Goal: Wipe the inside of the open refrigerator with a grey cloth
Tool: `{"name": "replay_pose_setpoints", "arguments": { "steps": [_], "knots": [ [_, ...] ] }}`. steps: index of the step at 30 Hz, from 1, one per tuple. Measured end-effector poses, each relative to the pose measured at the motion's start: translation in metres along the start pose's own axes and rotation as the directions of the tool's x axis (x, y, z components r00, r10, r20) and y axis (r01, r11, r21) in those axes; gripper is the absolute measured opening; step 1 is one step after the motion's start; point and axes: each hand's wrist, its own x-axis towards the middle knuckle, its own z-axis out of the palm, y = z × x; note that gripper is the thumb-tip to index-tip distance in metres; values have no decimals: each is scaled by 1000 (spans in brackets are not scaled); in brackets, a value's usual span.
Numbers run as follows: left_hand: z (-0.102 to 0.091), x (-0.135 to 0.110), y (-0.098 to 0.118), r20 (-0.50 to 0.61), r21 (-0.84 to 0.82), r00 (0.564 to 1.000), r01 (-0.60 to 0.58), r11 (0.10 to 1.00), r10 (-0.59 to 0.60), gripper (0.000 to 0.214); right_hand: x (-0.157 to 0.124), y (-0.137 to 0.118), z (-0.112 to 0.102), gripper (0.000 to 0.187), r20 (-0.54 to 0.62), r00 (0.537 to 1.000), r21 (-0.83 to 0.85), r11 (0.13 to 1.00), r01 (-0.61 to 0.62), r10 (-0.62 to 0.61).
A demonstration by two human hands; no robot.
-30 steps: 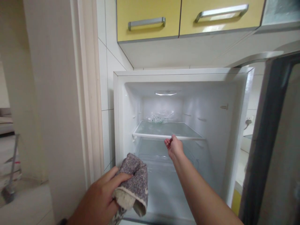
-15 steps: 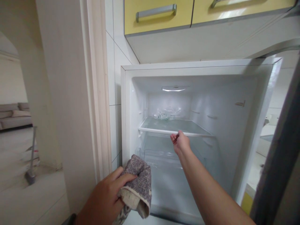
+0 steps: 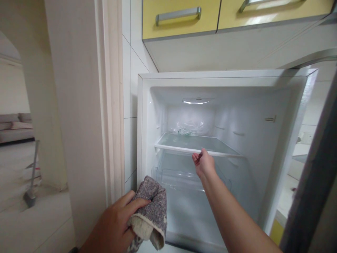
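Note:
My right hand [image 3: 204, 163] reaches into the open fridge [image 3: 184, 78], its fingers closed on the white front edge of the upper glass shelf [image 3: 181, 141]. Bunched in my left hand [image 3: 116, 219] is a grey speckled cloth [image 3: 152, 196] with a pale underside, held outside the fridge at its lower left. On the back of the shelf lies a crumpled clear plastic bag [image 3: 188, 128]. Below, a clear plastic drawer or bin [image 3: 176, 175] shows, partly hidden by my right forearm.
Yellow cabinets [image 3: 181, 26] hang above the fridge. A door frame [image 3: 105, 105] stands close on the left. At right is the dark edge of what looks like the fridge door [image 3: 313, 175]. A broom [image 3: 31, 191] and a sofa [image 3: 15, 130] are far left.
The view has shifted slightly. The shelf's front edge sits a little lower and seems slightly nearer to me, with my right hand still on it. My left hand and the cloth have moved slightly left.

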Motion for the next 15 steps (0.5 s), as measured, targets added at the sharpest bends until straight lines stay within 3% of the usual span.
{"name": "replay_pose_setpoints", "arguments": {
  "steps": [7,15],
  "knots": [
    [1,5,-2,-39,42,999,2,999,0,54,-24,-1,-15,18,20,999,15,999,32,-32],
    [3,6,11,-16,50,1000,-12,999,13,55,-38,-7,-21,19,46,998,20,999,31,-32]
  ]
}}
